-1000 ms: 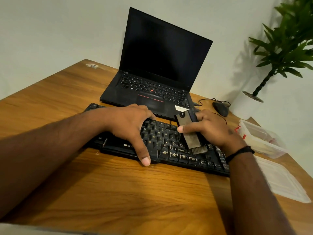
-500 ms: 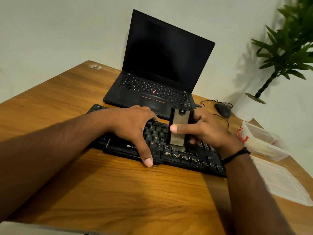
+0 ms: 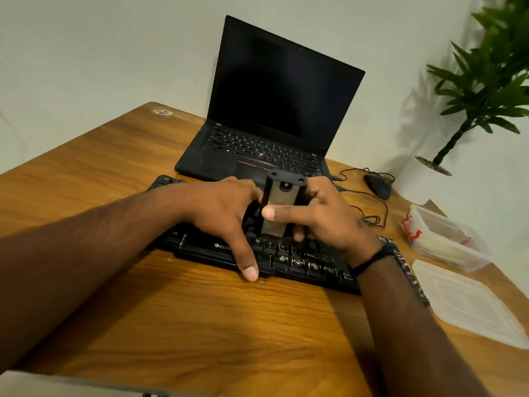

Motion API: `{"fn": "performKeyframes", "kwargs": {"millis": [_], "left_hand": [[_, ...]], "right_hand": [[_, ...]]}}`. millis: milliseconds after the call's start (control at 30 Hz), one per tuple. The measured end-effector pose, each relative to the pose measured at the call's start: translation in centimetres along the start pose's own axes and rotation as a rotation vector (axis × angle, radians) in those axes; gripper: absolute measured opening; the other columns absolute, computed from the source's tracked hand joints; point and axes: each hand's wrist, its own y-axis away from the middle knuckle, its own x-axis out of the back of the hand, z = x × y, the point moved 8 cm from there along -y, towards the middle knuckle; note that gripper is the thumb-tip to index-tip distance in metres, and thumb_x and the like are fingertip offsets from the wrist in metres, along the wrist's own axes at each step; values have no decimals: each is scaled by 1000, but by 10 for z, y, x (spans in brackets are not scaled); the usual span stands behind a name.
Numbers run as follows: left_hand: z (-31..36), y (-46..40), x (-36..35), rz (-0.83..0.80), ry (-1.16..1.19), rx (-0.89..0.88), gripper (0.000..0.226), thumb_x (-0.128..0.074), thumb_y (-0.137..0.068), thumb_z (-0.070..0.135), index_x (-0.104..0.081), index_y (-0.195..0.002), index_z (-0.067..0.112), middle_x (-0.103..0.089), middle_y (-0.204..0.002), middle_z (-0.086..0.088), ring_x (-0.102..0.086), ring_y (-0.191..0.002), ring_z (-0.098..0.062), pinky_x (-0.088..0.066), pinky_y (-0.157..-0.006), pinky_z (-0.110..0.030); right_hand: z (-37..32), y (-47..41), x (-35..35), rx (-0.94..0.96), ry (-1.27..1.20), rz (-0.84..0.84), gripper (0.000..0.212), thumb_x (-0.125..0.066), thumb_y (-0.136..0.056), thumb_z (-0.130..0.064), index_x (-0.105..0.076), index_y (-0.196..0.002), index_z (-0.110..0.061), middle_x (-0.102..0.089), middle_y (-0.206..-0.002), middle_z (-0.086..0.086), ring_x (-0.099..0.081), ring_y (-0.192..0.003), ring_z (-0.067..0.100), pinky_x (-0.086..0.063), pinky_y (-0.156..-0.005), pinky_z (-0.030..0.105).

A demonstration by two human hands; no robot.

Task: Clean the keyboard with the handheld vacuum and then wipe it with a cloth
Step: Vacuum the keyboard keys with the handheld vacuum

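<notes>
Looking down from the head view, the keyboard [image 3: 286,253] lies straight ahead on the worktop [image 3: 200,325], its long axis running left to right and sloping nearer on the right. The right hand [image 3: 323,222] grips the handheld vacuum [image 3: 279,207] upright, nozzle down on the middle keys. The left hand [image 3: 226,216] presses the keyboard just beside it, thumb over the front edge. Unswept keys stretch rightward, open toward the plastic lid [image 3: 469,302].
</notes>
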Motion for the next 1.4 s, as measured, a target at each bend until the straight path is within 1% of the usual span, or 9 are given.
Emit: {"fn": "performKeyframes", "kwargs": {"millis": [167, 367, 500, 600, 700, 833, 1033, 1233, 1400], "left_hand": [[2, 2, 3, 3, -8, 9, 115, -93, -42, 61, -41, -141, 34, -40, -133, 17, -35, -126, -9, -39, -104, -30], [2, 1, 1, 7, 13, -15, 130, -88, -31, 79, -38, -145, 41, -40, -141, 19, -36, -133, -11, -40, -112, -43], [2, 2, -1, 0, 50, -53, 119, -86, -30, 82, -42, -136, 51, -44, -139, 22, -40, -134, -11, -42, -112, -46], [0, 3, 1, -20, -14, 18, 132, -87, -35, 70, -32, -150, 34, -35, -142, 16, -30, -132, -9, -36, -112, -36], [4, 5, 1, -21, -13, 20, 130, -87, -36, 68, -33, -150, 33, -35, -139, 18, -31, -128, -7, -37, -108, -32], [2, 3, 1, -18, -21, 20, 127, -85, -33, 71, -37, -145, 33, -38, -131, 20, -33, -126, -8, -39, -108, -34], [-9, -1, -2, -19, -19, 42, 138, -77, -20, 91, -38, -140, 36, -43, -132, 13, -40, -126, -12, -46, -107, -43], [-1, 4, 1, -27, -34, 45, 135, -86, -33, 75, -31, -149, 33, -36, -136, 18, -32, -128, -9, -39, -111, -37], [-1, 3, 1, -23, -22, 28, 136, -86, -28, 78, -35, -146, 36, -37, -135, 21, -32, -126, -7, -39, -109, -36]], "right_hand": [[27, 22, 51, -213, -69, 116, 13, -71, -82, 3, -62, -86, 11, -70, -59, 6, -62, -40, 8, -41, -35, 14], [9, 2, 8, -16, -15, 31, 12, -76, -81, -5, -66, -77, -11, -67, -61, -4, -62, -49, 4, -45, -43, 16], [3, -5, -8, 87, -19, 19, 13, -78, -80, -9, -71, -90, -13, -71, -79, 5, -70, -73, 23, -59, -64, 39], [17, 4, 22, -57, -126, 53, 9, -73, -81, 2, -66, -79, -2, -71, -67, 4, -71, -58, 19, -53, -48, 25], [30, 15, 52, -147, 4, 130, 12, -74, -82, -2, -65, -74, 0, -67, -55, 1, -60, -40, 7, -39, -35, 16], [29, 6, 31, -81, -48, 129, 19, -78, -82, -11, -64, -81, 3, -66, -64, 6, -67, -52, 22, -48, -44, 25], [4, -4, 1, 129, -27, 193, 9, -74, -88, -16, -66, -90, -19, -68, -70, -9, -62, -50, 1, -42, -43, 13], [21, 0, 26, -58, 87, 85, 16, -76, -85, -15, -68, -78, -3, -69, -65, 2, -63, -49, 10, -45, -45, 21], [40, 13, 60, -164, 206, 190, 26, -79, -81, -22, -69, -82, 2, -73, -71, 10, -67, -55, 19, -49, -48, 35]]}}
